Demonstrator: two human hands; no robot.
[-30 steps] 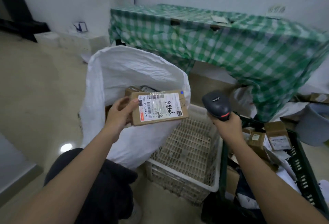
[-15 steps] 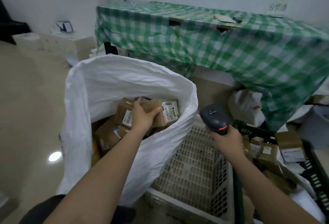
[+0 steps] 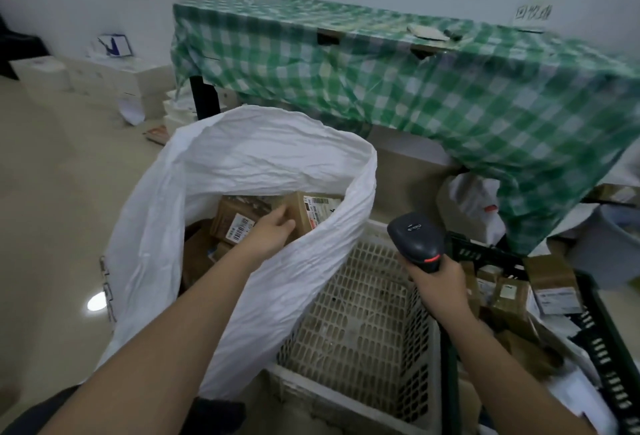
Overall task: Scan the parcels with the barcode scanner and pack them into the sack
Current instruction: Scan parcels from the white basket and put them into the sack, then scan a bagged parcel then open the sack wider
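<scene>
Our left hand (image 3: 273,232) is down inside the white sack (image 3: 242,157), fingers curled on the near edge of the brown parcel (image 3: 304,211), which lies on the other boxes there, label up. 1 second ago we held that parcel up in front of the sack for scanning; now it is in. It looks light and stiff, a small taped carton, best pinched by a short edge, clear of the barcode. Beside the sack stands the white basket (image 3: 360,324). Above it our right hand (image 3: 438,282) grips the barcode scanner (image 3: 415,239) by its handle, much as before. Farther right, more parcels (image 3: 512,299) wait in the dark green crate (image 3: 602,341).
</scene>
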